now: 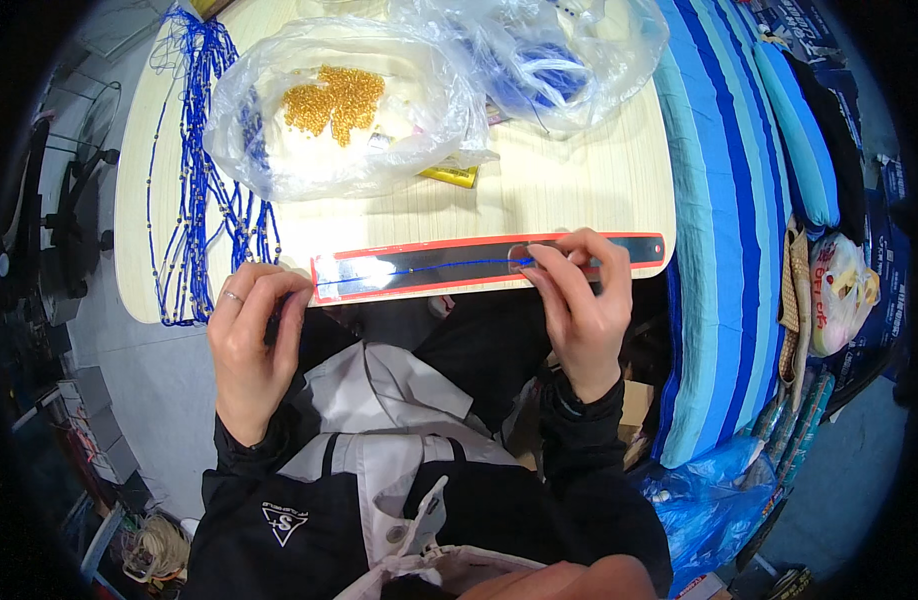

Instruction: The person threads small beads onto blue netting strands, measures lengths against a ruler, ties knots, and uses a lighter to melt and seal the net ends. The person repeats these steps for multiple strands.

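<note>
A thin blue cord (419, 271) is stretched along a long dark strip with a red border (619, 244) at the near edge of the pale wooden table (579, 180). My left hand (251, 345) pinches the cord's left end just off the strip. My right hand (579, 305) pinches the cord near the strip's right part, fingertips pressed on it. A clear plastic bag with gold beads (334, 100) lies behind.
Several strung blue cords with beads (194, 170) hang over the table's left side. A second clear bag with blue cord (549, 60) sits at the back. A blue striped mattress (719, 200) lies on the right, with bags (834, 290) beyond it.
</note>
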`<state>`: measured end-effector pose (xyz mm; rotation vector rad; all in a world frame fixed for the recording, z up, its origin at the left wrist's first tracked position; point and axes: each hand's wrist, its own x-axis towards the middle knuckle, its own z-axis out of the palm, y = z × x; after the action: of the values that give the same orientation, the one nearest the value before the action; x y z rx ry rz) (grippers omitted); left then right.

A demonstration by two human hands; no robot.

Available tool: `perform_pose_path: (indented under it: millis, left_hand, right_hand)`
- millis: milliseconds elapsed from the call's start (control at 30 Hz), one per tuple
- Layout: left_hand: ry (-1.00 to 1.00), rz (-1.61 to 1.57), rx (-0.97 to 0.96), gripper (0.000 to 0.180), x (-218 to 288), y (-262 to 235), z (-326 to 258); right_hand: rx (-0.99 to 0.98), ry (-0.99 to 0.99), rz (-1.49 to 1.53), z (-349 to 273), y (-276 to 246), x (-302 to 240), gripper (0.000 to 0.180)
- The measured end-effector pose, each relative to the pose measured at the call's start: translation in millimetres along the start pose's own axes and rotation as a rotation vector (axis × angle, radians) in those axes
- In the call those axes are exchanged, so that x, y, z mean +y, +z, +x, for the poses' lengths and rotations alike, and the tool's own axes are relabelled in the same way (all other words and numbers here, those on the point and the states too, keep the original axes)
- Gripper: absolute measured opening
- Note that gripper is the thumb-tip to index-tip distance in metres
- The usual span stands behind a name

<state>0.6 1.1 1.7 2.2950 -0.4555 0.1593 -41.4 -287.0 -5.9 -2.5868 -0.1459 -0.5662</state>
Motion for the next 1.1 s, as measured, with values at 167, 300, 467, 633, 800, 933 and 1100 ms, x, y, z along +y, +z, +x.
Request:
perform_pose_path:
  millis: [167, 300, 467, 633, 800, 933, 1100]
  left_hand:
    - [-0.010, -0.015, 0.009, 0.015, 0, 1, 1]
    - [-0.001, -0.022, 0.010, 0.014, -1, 1, 1]
    - [-0.005, -0.029, 0.012, 0.014, 0, 2, 0]
    - [-0.006, -0.023, 0.012, 0.014, 0, 2, 0]
    - [-0.013, -0.029, 0.010, 0.014, 0, 3, 0]
    - [-0.009, -0.022, 0.007, 0.013, 1, 3, 0]
    - [-0.015, -0.021, 0.006, 0.013, 1, 2, 0]
  right_hand:
    - [-0.115, -0.155, -0.094, 15, -1, -1, 0.020]
    - [-0.122, -0.228, -0.151, 17, -1, 0, 0.020]
    - [-0.086, -0.288, -0.106, 16, -4, 2, 0.026]
    - [-0.117, -0.277, -0.134, 15, -10, 3, 0.026]
    - [-0.077, -0.274, -0.170, 13, -12, 6, 0.025]
    - [-0.078, -0.269, -0.167, 12, -15, 8, 0.026]
    - [-0.077, -0.265, -0.164, 11, -19, 13, 0.026]
